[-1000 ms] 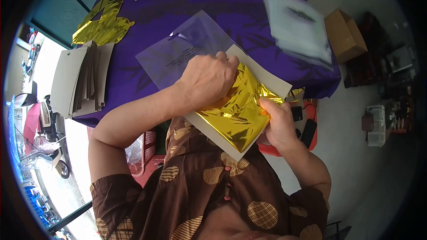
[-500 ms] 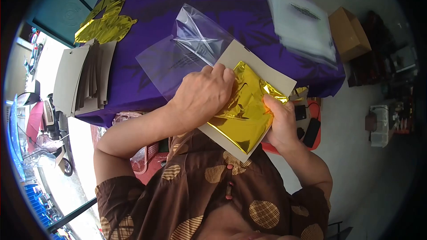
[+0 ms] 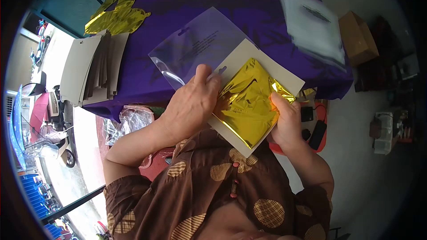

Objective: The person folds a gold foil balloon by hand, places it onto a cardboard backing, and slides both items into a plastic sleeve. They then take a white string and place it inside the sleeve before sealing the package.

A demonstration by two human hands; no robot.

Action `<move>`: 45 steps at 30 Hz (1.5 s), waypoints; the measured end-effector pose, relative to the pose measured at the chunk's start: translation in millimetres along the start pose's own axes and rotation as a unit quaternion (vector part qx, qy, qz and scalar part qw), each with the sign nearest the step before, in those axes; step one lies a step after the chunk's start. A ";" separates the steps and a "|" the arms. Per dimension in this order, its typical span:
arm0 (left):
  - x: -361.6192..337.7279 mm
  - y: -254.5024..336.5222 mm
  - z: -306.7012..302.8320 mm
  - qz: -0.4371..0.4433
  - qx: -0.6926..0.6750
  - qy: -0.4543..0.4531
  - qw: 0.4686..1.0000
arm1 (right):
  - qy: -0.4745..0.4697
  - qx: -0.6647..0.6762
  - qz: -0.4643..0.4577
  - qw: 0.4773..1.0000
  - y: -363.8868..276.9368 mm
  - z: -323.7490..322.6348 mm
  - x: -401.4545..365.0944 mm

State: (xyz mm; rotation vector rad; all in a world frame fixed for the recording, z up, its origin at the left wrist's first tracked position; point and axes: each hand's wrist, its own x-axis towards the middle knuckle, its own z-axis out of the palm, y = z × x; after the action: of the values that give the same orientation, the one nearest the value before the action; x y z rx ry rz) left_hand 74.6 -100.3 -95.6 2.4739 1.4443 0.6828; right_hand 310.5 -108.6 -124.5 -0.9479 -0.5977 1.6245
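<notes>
My right hand [image 3: 287,118] grips the right side of a beige card [image 3: 276,70], its thumb pressing on a folded gold foil piece [image 3: 249,102] that lies on the card. Close to the card's left edge, my left hand [image 3: 195,100] has its thumb and fingers pinched together on the edge of a clear plastic bag [image 3: 207,38]. The bag has small dark print and lies partly over the purple cloth, beyond the card. Part of the bag is hidden behind my left hand and the card.
A stack of beige cards [image 3: 91,69] stands at the table's left edge. Clear bags [image 3: 313,29] are piled at the right on the purple tablecloth [image 3: 249,0]. Gold foil shapes [image 3: 118,20] lie at the back left. A cardboard box [image 3: 358,38] is beyond the right edge.
My left hand has moved left, off the gold foil, to the card's left edge. The clear bag has turned and flattened out. The whole view has shifted slightly.
</notes>
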 end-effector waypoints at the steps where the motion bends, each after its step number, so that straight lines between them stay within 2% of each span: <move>1: 0.2 -0.7 -0.2 0.000 -0.013 0.001 1.000 | 0.002 -0.003 0.001 1.000 0.0 0.2 0.4; 7: 9.5 -4.1 0.9 -0.045 -0.012 -0.029 0.998 | 0.009 -0.016 0.014 1.000 -3.3 2.7 -0.4; 10: 24.0 -2.1 -5.8 -0.101 0.020 -0.074 0.992 | 0.001 -0.027 0.018 0.999 -4.0 -0.2 -0.3; 17: 45.4 -16.7 -12.2 -0.068 0.036 -0.124 0.989 | 0.002 -0.019 0.025 1.000 -2.7 -3.7 0.8; 26: 50.5 -4.9 6.0 0.011 0.099 -0.036 0.994 | -0.026 -0.046 0.031 0.998 -2.5 -13.5 5.2; 32: 67.0 -0.7 14.9 0.010 0.094 -0.023 0.995 | -0.010 -0.073 0.048 0.996 -5.5 -16.1 7.1; 38: 83.6 1.5 16.0 -0.015 0.133 -0.082 0.988 | -0.014 -0.089 0.052 0.995 -7.2 -18.7 8.5; 45: 79.1 10.7 20.0 0.073 0.129 -0.042 0.988 | -0.017 -0.086 0.049 0.995 -15.5 -14.0 9.4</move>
State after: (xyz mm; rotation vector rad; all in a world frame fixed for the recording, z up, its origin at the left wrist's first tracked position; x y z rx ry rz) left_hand 125.5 -36.3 -86.0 2.7893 1.4101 0.4327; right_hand 330.1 -96.8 -122.6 -1.0920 -0.7332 1.6996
